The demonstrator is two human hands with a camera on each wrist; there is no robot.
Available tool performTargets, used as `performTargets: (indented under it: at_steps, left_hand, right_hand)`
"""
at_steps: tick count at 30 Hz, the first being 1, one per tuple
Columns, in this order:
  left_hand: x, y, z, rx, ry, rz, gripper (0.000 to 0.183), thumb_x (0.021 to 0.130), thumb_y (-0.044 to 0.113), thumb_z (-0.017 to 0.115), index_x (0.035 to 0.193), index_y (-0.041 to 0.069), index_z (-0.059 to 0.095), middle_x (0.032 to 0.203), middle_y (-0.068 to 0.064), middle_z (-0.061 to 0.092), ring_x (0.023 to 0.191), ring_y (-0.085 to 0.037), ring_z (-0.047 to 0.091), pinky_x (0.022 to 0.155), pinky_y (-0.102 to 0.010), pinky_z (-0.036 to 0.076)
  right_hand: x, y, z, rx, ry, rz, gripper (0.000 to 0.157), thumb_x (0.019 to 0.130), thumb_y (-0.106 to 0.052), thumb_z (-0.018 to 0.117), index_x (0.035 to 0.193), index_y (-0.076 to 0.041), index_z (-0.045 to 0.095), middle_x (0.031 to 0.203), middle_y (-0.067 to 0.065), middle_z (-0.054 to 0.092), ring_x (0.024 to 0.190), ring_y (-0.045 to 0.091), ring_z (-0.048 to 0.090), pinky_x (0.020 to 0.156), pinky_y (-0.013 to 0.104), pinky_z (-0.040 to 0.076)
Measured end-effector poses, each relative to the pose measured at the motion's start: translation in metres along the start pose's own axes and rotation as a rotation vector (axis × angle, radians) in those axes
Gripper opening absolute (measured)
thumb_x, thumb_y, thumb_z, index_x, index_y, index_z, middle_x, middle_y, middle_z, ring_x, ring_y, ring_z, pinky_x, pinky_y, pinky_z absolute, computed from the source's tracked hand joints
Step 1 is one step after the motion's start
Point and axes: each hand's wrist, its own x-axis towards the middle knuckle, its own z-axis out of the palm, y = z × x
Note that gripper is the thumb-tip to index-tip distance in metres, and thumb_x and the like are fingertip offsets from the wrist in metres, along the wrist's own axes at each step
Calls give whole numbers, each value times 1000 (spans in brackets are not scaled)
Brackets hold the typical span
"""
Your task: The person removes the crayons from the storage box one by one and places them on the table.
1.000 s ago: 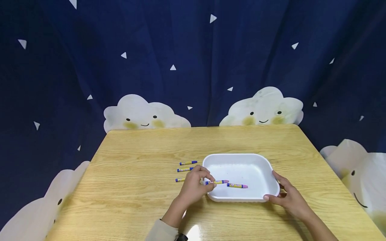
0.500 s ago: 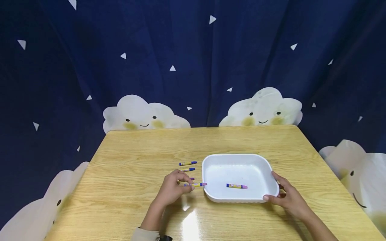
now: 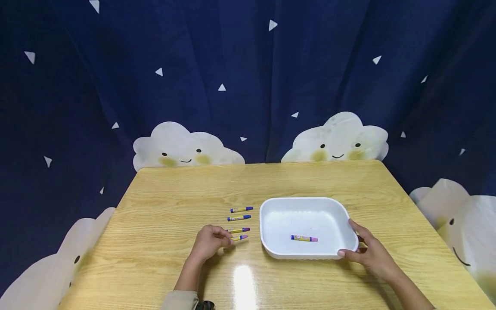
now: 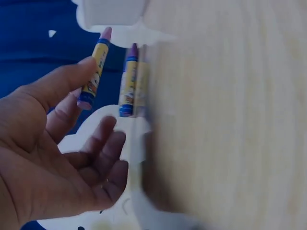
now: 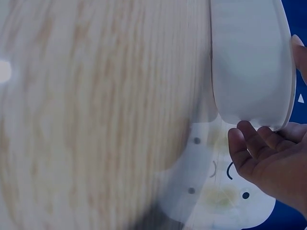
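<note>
My left hand (image 3: pixel 211 243) pinches a pink-tipped crayon (image 3: pixel 240 237) between thumb and index finger; the left wrist view shows this crayon (image 4: pixel 96 69) tilted, with the other fingers loosely bent. Just beyond it lies a purple crayon (image 3: pixel 241 230), partly behind the fingers. Two blue crayons (image 3: pixel 239 218) lie farther back in the same column. To the right sits a white plastic tray (image 3: pixel 267 250) holding one pink crayon (image 3: pixel 304 238). My right hand (image 3: pixel 370 254) grips the tray's right end, thumb near the front corner and fingers at the outer wall.
The wooden table (image 3: pixel 174 206) reaches back to a dark blue curtain (image 3: pixel 248 64) with white triangles and cloud shapes. A bright light reflection lies on the tabletop in front of the tray.
My left hand has moved left with the pink crayon, from over the tray's left rim to the front of the crayon column. The right hand and tray have stayed in place.
</note>
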Motion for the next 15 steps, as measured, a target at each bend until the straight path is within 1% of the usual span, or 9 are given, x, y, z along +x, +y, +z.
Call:
performTargets:
  at_steps: [3,7,11,15]
  left_hand:
    - [4,-3,1,37,18,-31,6,72,7,75,76,6,71,85,-2,64,75,-18,54,58,-32,44]
    - [8,-5,3,104,35,-57,8,71,8,79,74,7,71,77,2,64,67,-15,53,55,-30,43]
    - [9,-6,5,185,45,-64,9,70,9,80,73,9,72,69,4,63,61,-13,53,54,-29,42]
    - [9,-3,7,246,47,-60,8,70,10,80,72,11,72,66,7,62,59,-11,53,55,-30,41]
  right_hand:
    - [1,0,-1,5,-5,-2,95,72,-20,81,144,4,24,139,29,29,106,38,48,72,26,49]
    - [2,0,-1,16,-16,-2,95,72,-19,81,144,4,24,139,29,28,108,40,48,72,26,49]
    - [2,0,-1,12,-22,11,96,72,-23,81,144,3,24,140,29,28,109,40,47,72,24,48]
    - [2,1,-2,13,-19,14,97,72,-25,81,144,3,24,140,29,28,109,40,47,72,24,48]
